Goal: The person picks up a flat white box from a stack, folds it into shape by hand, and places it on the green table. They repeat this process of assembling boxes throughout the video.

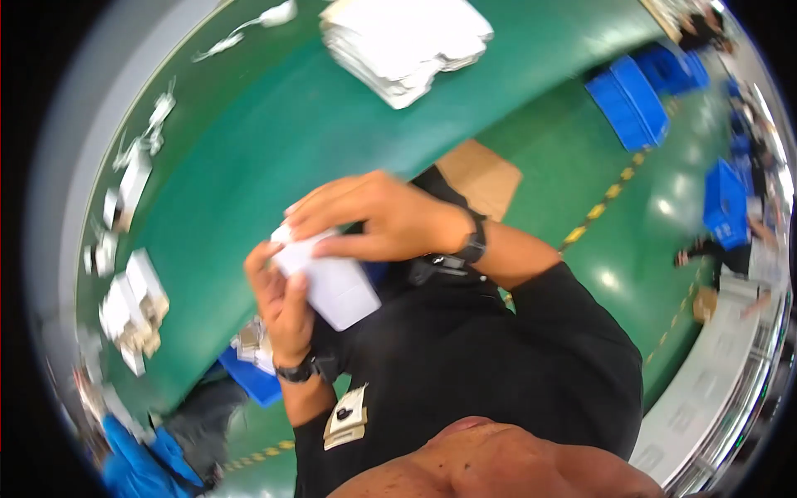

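A small white box [344, 292] is held between my two hands in front of my body, tilted, near the edge of the green table. My left hand [281, 300] grips its left side, with the thumb on its face. Across its upper end lies my right hand [374, 217], thumb on the face and fingers over the far end. The fingers are slightly blurred, and I cannot make out whether the end of the box is open. Each wrist wears a black band.
On the green table [241, 141] lie a stack of white sheets [407, 41], white cables [156, 116] and several white boxes [133, 303]. Blue crates [628, 104] stand on the floor at right, near a brown cardboard piece [480, 176]. A person in blue [137, 456] is at lower left.
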The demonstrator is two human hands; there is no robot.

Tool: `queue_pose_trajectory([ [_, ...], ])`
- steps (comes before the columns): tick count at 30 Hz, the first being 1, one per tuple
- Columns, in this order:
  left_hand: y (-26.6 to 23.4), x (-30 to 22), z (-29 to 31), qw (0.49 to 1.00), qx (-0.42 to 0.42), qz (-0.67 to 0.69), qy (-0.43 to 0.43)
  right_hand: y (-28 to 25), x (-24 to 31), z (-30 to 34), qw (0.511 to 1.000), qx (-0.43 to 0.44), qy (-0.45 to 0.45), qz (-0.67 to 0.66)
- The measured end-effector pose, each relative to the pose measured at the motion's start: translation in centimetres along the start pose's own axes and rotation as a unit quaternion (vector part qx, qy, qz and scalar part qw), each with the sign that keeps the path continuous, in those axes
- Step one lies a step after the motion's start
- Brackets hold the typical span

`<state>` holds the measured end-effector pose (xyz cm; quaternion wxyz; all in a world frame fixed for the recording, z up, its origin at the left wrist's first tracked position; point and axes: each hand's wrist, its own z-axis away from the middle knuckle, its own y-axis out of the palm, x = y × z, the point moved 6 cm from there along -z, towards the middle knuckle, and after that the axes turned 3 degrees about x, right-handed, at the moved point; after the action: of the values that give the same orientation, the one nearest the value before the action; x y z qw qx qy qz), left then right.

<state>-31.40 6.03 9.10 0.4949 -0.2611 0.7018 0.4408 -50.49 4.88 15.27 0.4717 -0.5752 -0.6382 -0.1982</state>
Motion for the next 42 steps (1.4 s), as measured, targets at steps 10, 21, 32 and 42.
queue_pose_trajectory([
  [10,-5.0,-8.8,-14.6,0.635,-0.067,-0.742,0.202,-12.7,-0.8,-0.3,0.754,-0.262,0.061,0.6],
  [21,-22.7,-2.3,-25.4,0.622,-0.109,-0.755,0.18,-17.1,-4.1,0.6,0.737,-0.225,0.068,0.634],
  [32,8.5,-2.4,-13.5,0.965,0.056,-0.252,0.045,-18.4,-0.5,2.2,0.722,-0.287,0.025,0.629],
  [42,11.0,-1.8,-10.3,0.992,-0.021,0.002,0.125,-4.0,4.9,3.5,0.939,-0.195,-0.065,0.275],
])
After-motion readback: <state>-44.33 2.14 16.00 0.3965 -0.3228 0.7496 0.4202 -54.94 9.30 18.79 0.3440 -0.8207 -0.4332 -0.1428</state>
